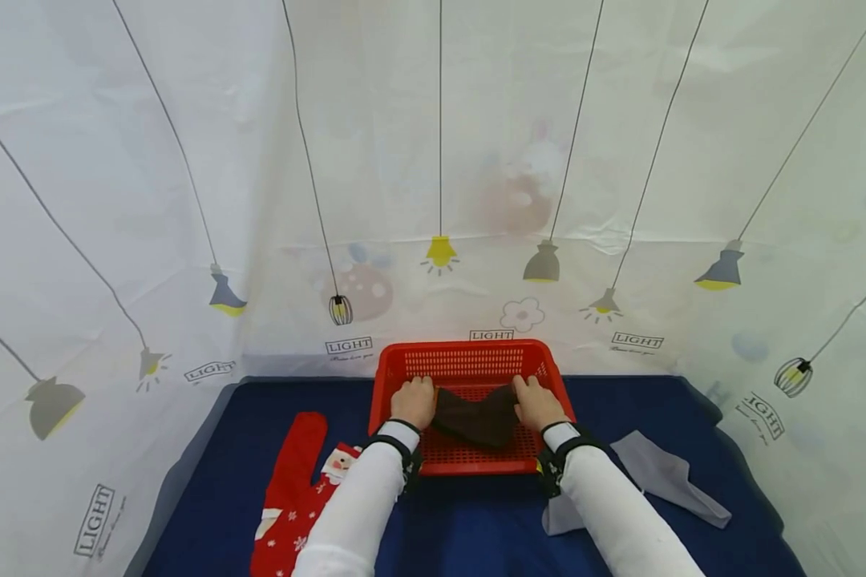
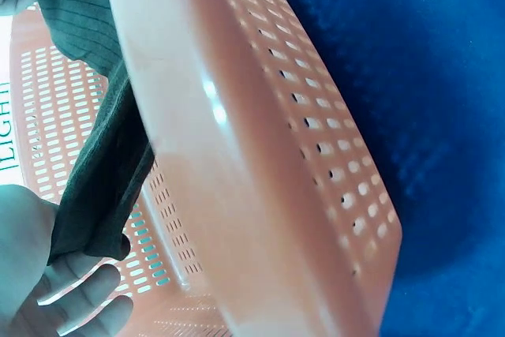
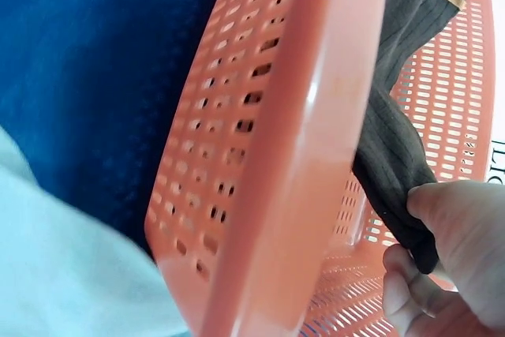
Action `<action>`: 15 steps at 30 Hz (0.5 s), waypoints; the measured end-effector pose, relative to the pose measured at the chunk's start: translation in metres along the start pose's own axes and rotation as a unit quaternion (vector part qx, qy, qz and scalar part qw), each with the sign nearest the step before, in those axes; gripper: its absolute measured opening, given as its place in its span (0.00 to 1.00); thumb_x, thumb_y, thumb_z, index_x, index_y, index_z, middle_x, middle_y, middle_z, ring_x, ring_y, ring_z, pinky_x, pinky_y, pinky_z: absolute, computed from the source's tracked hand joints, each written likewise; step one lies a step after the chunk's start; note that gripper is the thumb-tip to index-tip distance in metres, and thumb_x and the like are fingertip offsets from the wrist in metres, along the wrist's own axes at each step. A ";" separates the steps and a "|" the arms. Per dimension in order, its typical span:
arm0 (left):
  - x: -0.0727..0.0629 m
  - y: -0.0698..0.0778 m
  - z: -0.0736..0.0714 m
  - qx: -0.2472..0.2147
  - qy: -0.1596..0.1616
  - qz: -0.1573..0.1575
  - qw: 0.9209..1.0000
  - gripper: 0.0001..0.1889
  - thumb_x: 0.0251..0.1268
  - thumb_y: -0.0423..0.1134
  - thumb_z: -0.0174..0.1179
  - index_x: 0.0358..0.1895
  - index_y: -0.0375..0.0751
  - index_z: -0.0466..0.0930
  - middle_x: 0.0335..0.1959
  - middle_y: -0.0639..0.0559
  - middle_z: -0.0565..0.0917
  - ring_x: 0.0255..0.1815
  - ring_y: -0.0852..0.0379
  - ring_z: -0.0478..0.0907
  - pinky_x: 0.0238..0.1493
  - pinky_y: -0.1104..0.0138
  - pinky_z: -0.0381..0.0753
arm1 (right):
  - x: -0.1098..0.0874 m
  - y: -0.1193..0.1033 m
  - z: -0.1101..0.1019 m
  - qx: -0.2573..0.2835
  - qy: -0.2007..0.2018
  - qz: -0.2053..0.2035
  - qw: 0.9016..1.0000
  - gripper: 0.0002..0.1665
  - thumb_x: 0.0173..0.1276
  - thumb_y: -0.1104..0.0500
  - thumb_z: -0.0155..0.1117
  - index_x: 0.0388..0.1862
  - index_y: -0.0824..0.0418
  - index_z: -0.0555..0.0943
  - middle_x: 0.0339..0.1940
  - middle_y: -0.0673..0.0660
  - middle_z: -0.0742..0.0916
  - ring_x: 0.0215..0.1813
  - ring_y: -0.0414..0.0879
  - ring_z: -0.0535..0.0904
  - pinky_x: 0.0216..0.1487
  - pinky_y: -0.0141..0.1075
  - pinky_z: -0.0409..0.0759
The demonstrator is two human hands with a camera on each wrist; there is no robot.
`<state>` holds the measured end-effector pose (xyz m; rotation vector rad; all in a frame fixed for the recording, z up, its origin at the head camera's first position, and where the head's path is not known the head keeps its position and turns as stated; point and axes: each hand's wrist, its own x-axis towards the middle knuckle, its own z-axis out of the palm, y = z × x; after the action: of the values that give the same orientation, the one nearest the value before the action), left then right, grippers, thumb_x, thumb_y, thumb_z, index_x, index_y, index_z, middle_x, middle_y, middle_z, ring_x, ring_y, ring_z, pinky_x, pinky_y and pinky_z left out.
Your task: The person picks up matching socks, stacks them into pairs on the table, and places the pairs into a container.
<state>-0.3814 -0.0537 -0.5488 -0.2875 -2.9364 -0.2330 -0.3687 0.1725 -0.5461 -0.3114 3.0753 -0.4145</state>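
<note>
Inside the red plastic basket (image 1: 469,348) a dark ribbed sock (image 1: 476,418) is stretched sideways between both hands. My left hand (image 1: 414,402) pinches its left end, where a thin orange band shows in the right wrist view. At the other end, my right hand (image 1: 540,405) holds the fabric between thumb and fingers, and the middle of the sock sags toward the basket floor. The left wrist view shows the left thumb and fingers on the dark cloth (image 2: 95,163), behind the basket's near wall (image 2: 205,147).
Left of the basket lies red Christmas-patterned knitwear (image 1: 296,513) with white snowflakes. Grey sock-like pieces (image 1: 667,473) lie on the right, partly under the right forearm. Everything rests on a dark blue cloth (image 1: 476,529), with a pale lamp-printed curtain (image 1: 418,120) behind and at the sides.
</note>
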 end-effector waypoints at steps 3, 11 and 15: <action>0.000 -0.001 0.001 0.003 0.000 -0.001 1.000 0.07 0.58 0.36 0.59 0.37 0.36 0.80 0.32 0.43 0.80 0.31 0.46 0.78 0.27 0.54 0.78 | 0.000 -0.001 0.001 0.015 -0.003 0.004 1.000 0.15 0.61 0.63 0.62 0.43 0.62 0.68 0.40 0.66 0.74 0.21 0.51 0.74 0.23 0.39 0.74; 0.004 -0.008 0.012 0.014 -0.064 -0.009 0.998 0.09 0.59 0.35 0.57 0.40 0.36 0.79 0.35 0.43 0.79 0.37 0.46 0.77 0.33 0.54 0.79 | 0.001 -0.002 0.008 0.044 -0.019 0.026 0.999 0.14 0.62 0.64 0.60 0.43 0.62 0.67 0.41 0.65 0.74 0.21 0.52 0.74 0.24 0.39 0.73; 0.004 -0.014 0.015 0.023 -0.109 0.000 0.994 0.12 0.58 0.36 0.59 0.45 0.37 0.79 0.38 0.44 0.79 0.41 0.45 0.77 0.36 0.54 0.78 | 0.000 0.000 0.011 0.065 -0.028 0.035 0.997 0.15 0.62 0.65 0.60 0.45 0.62 0.68 0.43 0.66 0.74 0.24 0.54 0.75 0.26 0.41 0.73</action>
<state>-0.3905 -0.0638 -0.5647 -0.3252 -3.1512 -0.1421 -0.3683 0.1693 -0.5568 -0.2071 2.9762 -0.5894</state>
